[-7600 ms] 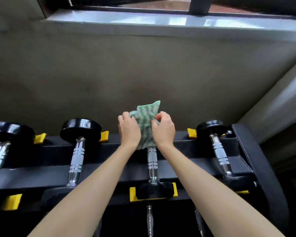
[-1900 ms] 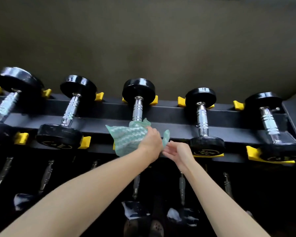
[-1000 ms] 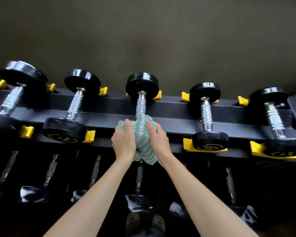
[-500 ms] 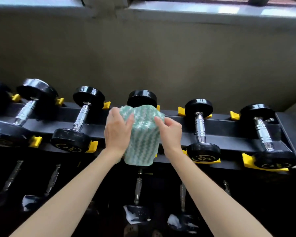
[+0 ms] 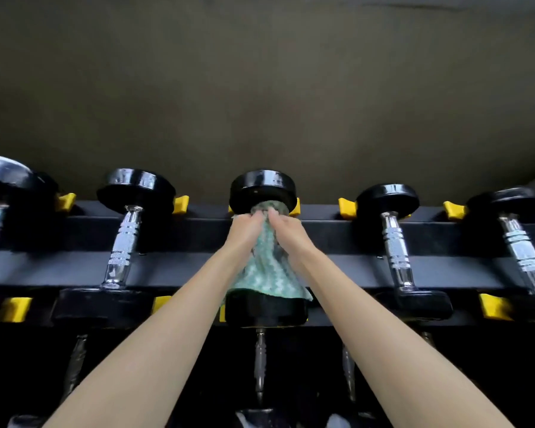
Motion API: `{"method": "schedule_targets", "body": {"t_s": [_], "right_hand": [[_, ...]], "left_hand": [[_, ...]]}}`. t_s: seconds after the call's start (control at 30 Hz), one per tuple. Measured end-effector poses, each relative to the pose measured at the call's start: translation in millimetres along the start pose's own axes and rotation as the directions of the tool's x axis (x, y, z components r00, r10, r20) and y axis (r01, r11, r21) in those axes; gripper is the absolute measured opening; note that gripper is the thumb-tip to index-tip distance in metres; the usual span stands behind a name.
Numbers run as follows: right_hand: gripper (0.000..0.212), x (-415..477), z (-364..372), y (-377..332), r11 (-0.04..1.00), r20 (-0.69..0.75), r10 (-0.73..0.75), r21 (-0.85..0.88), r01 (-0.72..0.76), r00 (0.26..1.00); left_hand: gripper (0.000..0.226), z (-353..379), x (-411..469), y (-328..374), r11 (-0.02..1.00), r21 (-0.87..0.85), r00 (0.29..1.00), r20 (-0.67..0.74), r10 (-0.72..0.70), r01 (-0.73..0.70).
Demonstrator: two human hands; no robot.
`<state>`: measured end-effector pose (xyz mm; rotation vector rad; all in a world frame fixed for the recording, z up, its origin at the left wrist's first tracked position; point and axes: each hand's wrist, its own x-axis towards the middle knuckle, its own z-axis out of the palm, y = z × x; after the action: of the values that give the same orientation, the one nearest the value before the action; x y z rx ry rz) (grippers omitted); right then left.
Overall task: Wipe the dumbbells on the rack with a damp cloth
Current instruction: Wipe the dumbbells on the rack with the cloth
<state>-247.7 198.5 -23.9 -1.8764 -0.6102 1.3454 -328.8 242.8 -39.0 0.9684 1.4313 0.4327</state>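
Mostly one head view is given. A soft green-and-white zigzag-patterned cloth (image 5: 267, 273) is seen draped along the handle of the middle dumbbell with glossy black round heads (image 5: 261, 188), which lies on the top tier of the black metal rack (image 5: 183, 270). The cloth is bunched at the far end, just under the far head, and fans out onto the near head. The left hand (image 5: 244, 228) and right hand (image 5: 286, 230) are set side by side there, touching. Each grip is clamped on the cloth, fingers curled round it. The handle beneath is hidden.

The cloth is judged light, limp and thin, with a nubby weave, and is easily bunched. It is best wrapped round the bar so it can be slid or twisted along. The dumbbell is judged heavy and rigid, so it is better wiped in place than lifted. It is seated in yellow plastic cradles (image 5: 491, 307). The coating of the heads cannot be told.

A neighbouring dumbbell with a chrome handle (image 5: 394, 248) shows knurled bands between smooth sections. The knurling is judged likely to snag the weave, and the smooth chrome to be slippery when wet. More handles are dimly seen on a lower tier. A dull olive wall (image 5: 260, 88) is seen behind.
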Motion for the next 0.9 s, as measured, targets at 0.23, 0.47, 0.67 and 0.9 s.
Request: {"method": "schedule_targets", "body": {"t_s": [0.23,0.47,0.67,0.9], "right_hand": [[0.046,-3,-5,-1,0.987,0.018,-0.034,-0.159,0.037,0.999],[0.046,-46,-24,19,0.911,0.229,0.131,-0.411,-0.026,0.965],[0.039,-76,-29,-5,0.738,0.186,0.049,-0.669,0.090,0.981],[0.029,-85,-25,-29,0.883,-0.020,-0.388,-0.292,0.366,0.921]], "left_hand": [[0.047,-4,-5,-7,0.988,0.105,0.992,-0.044,0.119,-0.114],[0.040,-24,-57,-16,0.865,0.489,0.990,0.134,0.051,-0.110],[0.045,-37,-93,6,0.665,0.730,0.977,0.213,-0.006,-0.155],[0.047,-55,-100,42,0.711,0.609,0.897,0.003,0.442,-0.352]]}}
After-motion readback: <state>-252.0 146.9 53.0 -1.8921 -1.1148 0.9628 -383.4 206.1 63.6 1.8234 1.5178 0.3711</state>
